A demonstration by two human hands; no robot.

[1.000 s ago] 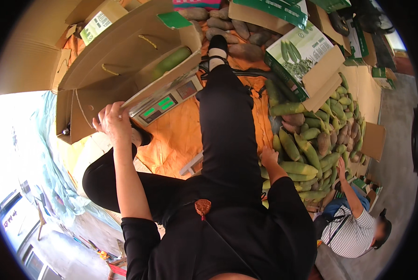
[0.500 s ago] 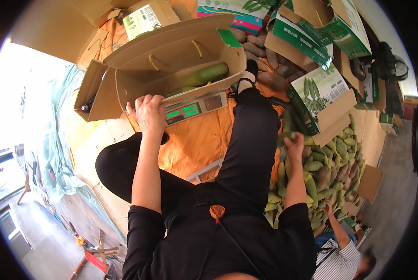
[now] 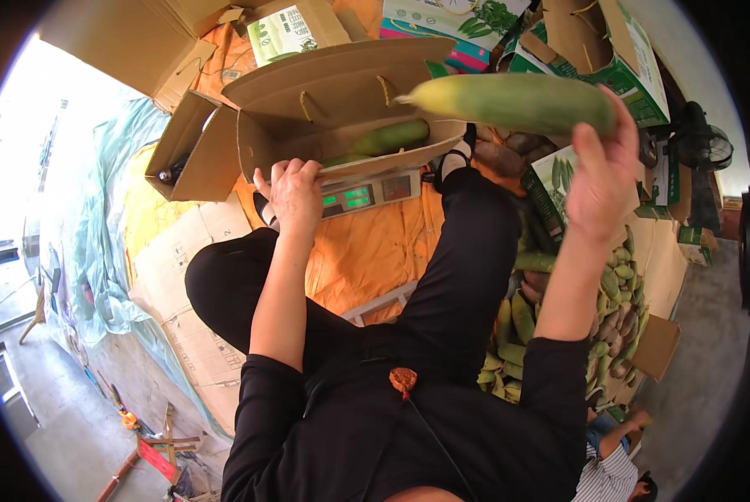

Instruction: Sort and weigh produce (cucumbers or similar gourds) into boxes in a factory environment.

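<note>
A long green radish (image 3: pixel 509 100) with a yellowish tip is gripped at its thick end by my right hand (image 3: pixel 599 184). It is raised, level and slightly blurred, its tip pointing left over the right end of an open cardboard carton (image 3: pixel 343 88). My left hand (image 3: pixel 295 199) has its fingers hooked over the carton's near edge. Inside the carton lie green radishes (image 3: pixel 396 136), partly hidden by the near wall. The carton rests on a digital scale (image 3: pixel 398 188) with a lit green display.
Green radishes (image 3: pixel 613 289) are heaped at my right, with reddish-brown ones (image 3: pixel 499 157) ahead. More cartons (image 3: pixel 643 71) and a small black fan (image 3: pixel 706 138) stand far right. Another person (image 3: pixel 613 477) is at lower right. Orange cloth (image 3: pixel 337 272) covers the floor before me.
My right hand has risen from the heap, bringing the green radish up beside the carton. My left hand stays on the carton's edge. The other person's arm has shifted down.
</note>
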